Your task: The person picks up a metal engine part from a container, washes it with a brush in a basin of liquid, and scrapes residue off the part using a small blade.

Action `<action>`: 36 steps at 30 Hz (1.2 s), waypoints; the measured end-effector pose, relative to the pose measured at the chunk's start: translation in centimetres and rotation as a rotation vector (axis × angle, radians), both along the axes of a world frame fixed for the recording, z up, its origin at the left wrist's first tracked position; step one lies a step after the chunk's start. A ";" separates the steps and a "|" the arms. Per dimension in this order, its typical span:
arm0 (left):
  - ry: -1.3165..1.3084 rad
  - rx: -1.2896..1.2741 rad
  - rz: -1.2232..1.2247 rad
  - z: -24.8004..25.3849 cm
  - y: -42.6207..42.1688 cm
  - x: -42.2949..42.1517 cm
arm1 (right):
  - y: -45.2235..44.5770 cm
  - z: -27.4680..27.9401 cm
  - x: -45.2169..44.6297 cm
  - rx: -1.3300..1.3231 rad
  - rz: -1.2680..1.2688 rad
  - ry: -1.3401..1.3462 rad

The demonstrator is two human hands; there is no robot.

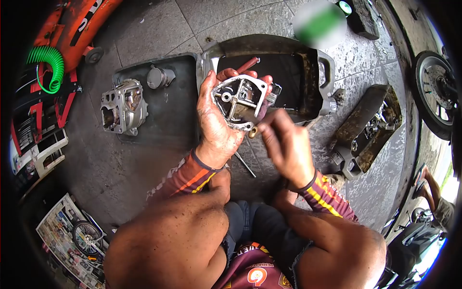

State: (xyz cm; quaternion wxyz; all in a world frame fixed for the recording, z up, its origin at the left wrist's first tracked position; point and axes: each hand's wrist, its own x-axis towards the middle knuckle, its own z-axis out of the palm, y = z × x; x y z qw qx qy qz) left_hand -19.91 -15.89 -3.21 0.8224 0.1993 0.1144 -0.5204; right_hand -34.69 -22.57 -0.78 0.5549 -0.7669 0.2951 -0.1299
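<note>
My left hand [216,127] cradles a cast-metal engine cover [234,100], its hollow, ribbed inner side turned up and the fingers curled behind its far edge. Close by the cover's lower right corner is my right hand [291,147], blurred by motion, with thumb and fingers pinched together. A small tan piece [253,131] shows at those fingertips; its kind is unclear. Below the cover, a thin metal rod [245,164] lies on the floor. Behind my left fingers, a red-handled tool [248,64] rests in a dark open container [264,42].
An engine cylinder head [125,107] and a piston-like metal part [160,77] lie in a shallow grey tray [168,123]. On the right, a cut-open container [370,127] holds metal parts. A motorcycle wheel [435,94] and another person's arm [430,192] are farther right.
</note>
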 end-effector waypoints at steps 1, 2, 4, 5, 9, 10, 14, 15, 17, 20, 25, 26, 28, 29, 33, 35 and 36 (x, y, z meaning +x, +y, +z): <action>-0.011 -0.015 0.006 0.2 0.1 -0.1 | -0.3 0.2 -0.1 0.079 -0.066 0.075; -0.008 -0.014 0.008 0.1 0.2 -0.2 | 0.0 0.2 -0.2 0.073 -0.045 0.088; 0.003 -0.024 0.033 0.0 0.0 -0.2 | 1.2 -0.1 -0.1 0.019 0.026 -0.065; 0.041 -0.082 0.037 0.2 0.1 -0.1 | 1.2 -0.1 0.0 0.055 0.035 -0.077; 0.005 -0.083 -0.018 0.8 -0.7 -0.5 | 0.3 0.3 -0.1 0.254 -0.118 -0.019; 0.004 -0.104 -0.075 0.9 -0.9 -0.5 | 0.0 0.3 -0.2 0.252 -0.150 -0.021; 0.002 -0.088 -0.267 0.6 -0.3 -1.9 | -0.9 -0.5 -0.2 0.253 -0.265 -0.055; 0.003 -0.087 -0.271 0.4 -0.3 -1.8 | -1.0 -0.5 -0.1 0.256 -0.282 -0.058; 0.057 -0.042 -0.260 0.4 -0.2 -1.4 | -0.4 -1.1 0.0 0.332 -0.325 -0.096; -0.003 0.050 -0.300 0.8 -0.7 -1.8 | -0.7 -2.5 0.2 0.276 -0.412 -0.204; 0.241 0.032 -0.461 -0.2 0.7 -1.8 | -1.8 -1.9 -0.4 0.317 -0.497 -0.235; 0.242 0.032 -0.461 0.0 0.6 -1.9 | -2.0 -2.0 -0.7 0.260 -0.486 -0.243; 0.242 0.017 -0.502 0.3 0.5 -1.9 | -2.3 -2.0 -1.0 0.201 -0.498 -0.279; 0.239 0.016 -0.501 0.3 0.5 -1.8 | -2.4 -1.5 -1.1 0.149 -0.494 -0.300; 0.163 -0.046 -0.283 -1.0 0.7 -1.2 | -2.4 0.7 -2.7 0.128 -0.432 -0.021; 0.259 -0.199 -0.246 -1.0 0.8 -0.2 | -2.1 0.3 -2.2 -0.092 -0.260 0.035; 0.129 -0.038 -0.157 -0.2 0.3 -0.7 | -1.8 0.0 -2.1 -0.096 -0.237 0.040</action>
